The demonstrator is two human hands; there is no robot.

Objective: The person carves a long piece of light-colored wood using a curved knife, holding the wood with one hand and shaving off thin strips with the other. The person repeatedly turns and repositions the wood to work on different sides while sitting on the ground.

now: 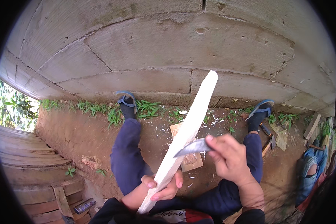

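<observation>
A long pale strip of whittled wood [194, 119] slants up from my lap toward the block wall, its far end narrowed. My left hand [164, 186] is closed around its lower part, thumb on one side and fingers on the other. In my right hand [227, 156] is a knife [192, 147]; its wide grey blade lies across the middle of the strip, somewhat blurred. The fist hides the knife's handle. Beneath the strip, on the ground between my legs, rests a flat wooden board [192, 163] with pale shavings around it.
A grey block wall [183, 44] rises ahead, with weeds [149, 108] along its base. My sandaled feet stand near it. A dark-headed tool [267, 130] lies by my right foot. Someone's torn jeans [309, 168] show at far right. Stacked planks [30, 160] and a can [84, 205] are at left.
</observation>
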